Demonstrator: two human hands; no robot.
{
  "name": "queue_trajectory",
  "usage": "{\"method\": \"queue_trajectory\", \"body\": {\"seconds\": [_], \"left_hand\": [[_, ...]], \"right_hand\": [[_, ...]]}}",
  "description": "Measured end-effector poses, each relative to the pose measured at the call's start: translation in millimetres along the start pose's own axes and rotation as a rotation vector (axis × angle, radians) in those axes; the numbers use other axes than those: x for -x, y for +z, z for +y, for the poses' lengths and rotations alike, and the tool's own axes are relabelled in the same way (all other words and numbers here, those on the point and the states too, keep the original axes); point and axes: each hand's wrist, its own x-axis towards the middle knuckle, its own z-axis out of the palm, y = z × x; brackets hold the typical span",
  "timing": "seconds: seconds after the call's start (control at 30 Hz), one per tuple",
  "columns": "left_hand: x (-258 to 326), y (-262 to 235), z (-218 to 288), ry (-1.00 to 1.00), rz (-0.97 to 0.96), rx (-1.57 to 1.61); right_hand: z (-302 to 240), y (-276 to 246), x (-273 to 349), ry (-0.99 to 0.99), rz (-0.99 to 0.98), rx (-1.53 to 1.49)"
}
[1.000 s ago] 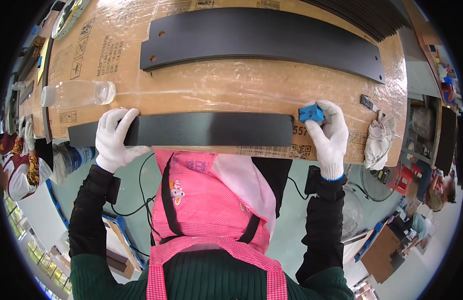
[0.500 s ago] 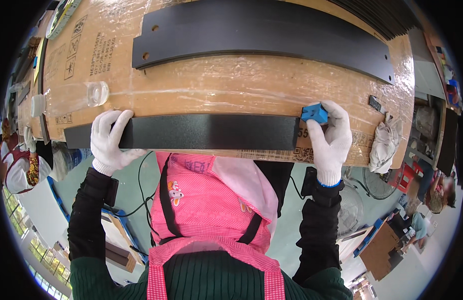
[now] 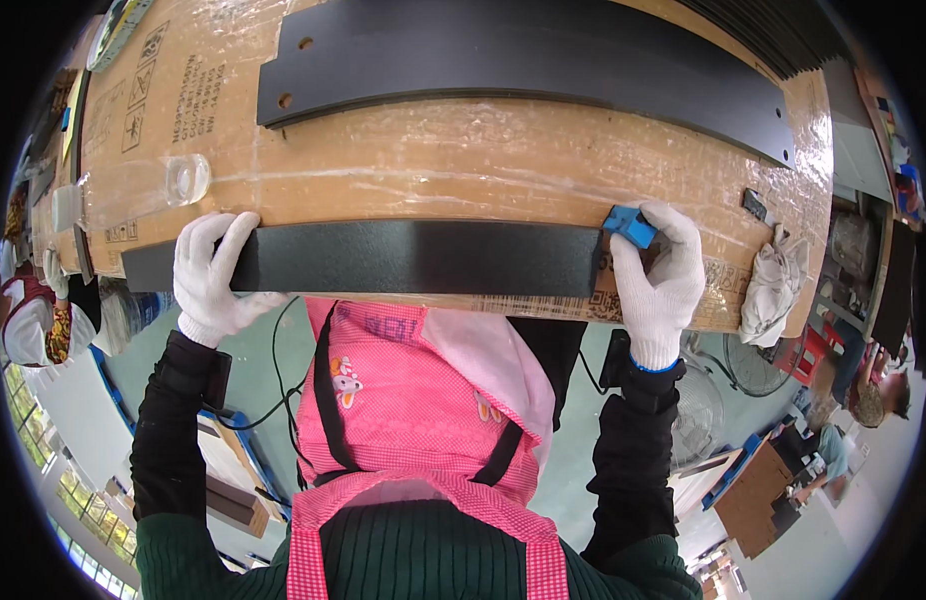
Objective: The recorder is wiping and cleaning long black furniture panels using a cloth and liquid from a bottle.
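A long, narrow black board point(image 3: 413, 257) lies along the near edge of the cardboard-topped table point(image 3: 403, 185). My left hand point(image 3: 213, 275), in a white glove, grips it near its left end, fingers over the far edge and thumb at the near edge. Between the thumb and fingers of my gloved right hand point(image 3: 663, 275) is a small blue block point(image 3: 630, 227) with a notched shape. The block is at the far corner of the board's right end; whether it presses on the board I cannot tell.
Wide black boards with holes point(image 3: 523, 65) lie stacked across the far side. A clear plastic bottle point(image 3: 133, 192) rests on its side at left. A crumpled white cloth point(image 3: 773, 290) and a small dark tool point(image 3: 754, 204) lie at right. Another person point(image 3: 43, 320) is at far left.
My left hand and the board have shifted very slightly left and away from me. The blue block stays in my right hand, barely moved at the board's right end.
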Motion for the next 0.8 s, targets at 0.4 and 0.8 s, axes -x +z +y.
{"method": "queue_trajectory", "body": {"seconds": [0.4, 0.8], "left_hand": [[2.3, -0.8, -1.8, -0.004, -0.008, -0.009], [3.8, 2.8, -0.4, -0.009, -0.009, -0.010]], "right_hand": [[-8.2, 5.8, 1.4, 0.093, 0.074, -0.194], [-11.1, -0.4, 13.6, 0.190, 0.090, -0.248]]}}
